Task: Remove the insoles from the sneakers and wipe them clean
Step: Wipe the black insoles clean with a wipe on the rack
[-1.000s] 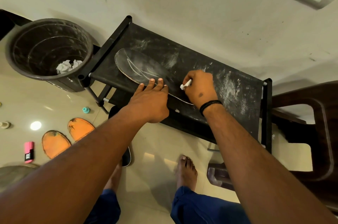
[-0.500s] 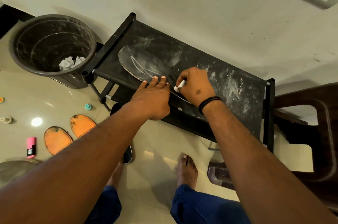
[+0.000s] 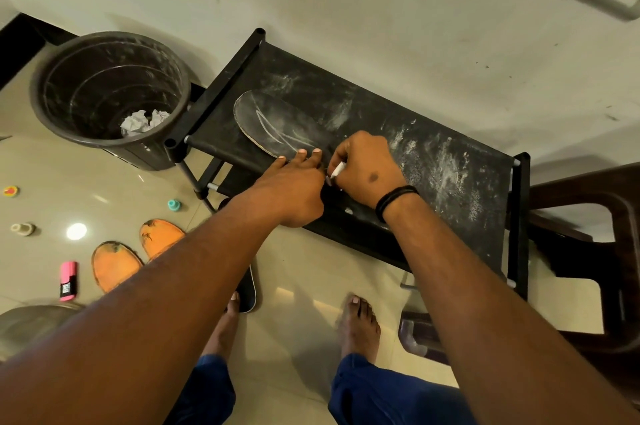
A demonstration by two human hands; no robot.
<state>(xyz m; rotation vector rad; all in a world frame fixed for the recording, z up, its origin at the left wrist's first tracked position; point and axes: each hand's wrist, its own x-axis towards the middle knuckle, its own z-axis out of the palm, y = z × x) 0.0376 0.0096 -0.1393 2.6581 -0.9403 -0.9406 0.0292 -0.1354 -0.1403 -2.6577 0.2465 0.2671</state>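
1. The dark insole [image 3: 277, 126] lies flat on the top of the black rack [image 3: 433, 161], its rounded end pointing away from both hands toward the rack's far-left corner; pale curved marks show on its surface.
2. The left hand [image 3: 294, 189] rests at the insole's near edge with its fingers straight, the fingertips [image 3: 302, 151] pressing down on the insole.
3. The right hand [image 3: 367, 168] sits just beside the left hand, almost touching it, curled round a small white piece [image 3: 337, 170] that pokes out between thumb and fingers; what the piece is cannot be told. A black band [image 3: 394, 201] circles its wrist.
4. To the right of the right hand, the rack top is smeared with whitish dust.
5. Beyond and to the left of the left hand stands a dark bin [image 3: 110, 95] touching the rack's corner, with crumpled white paper [image 3: 143, 121] at its bottom.
6. Below the left forearm, on the tiled floor, lie two orange insoles [image 3: 117, 265] side by side, a pink marker [image 3: 68, 280] just to their left, and small caps [image 3: 174, 205] scattered farther off.
7. A dark shoe [image 3: 247, 289] shows partly under the left forearm, near the person's bare feet [image 3: 358, 324].
8. Well to the right of the right hand stands a dark brown chair [image 3: 588, 251].
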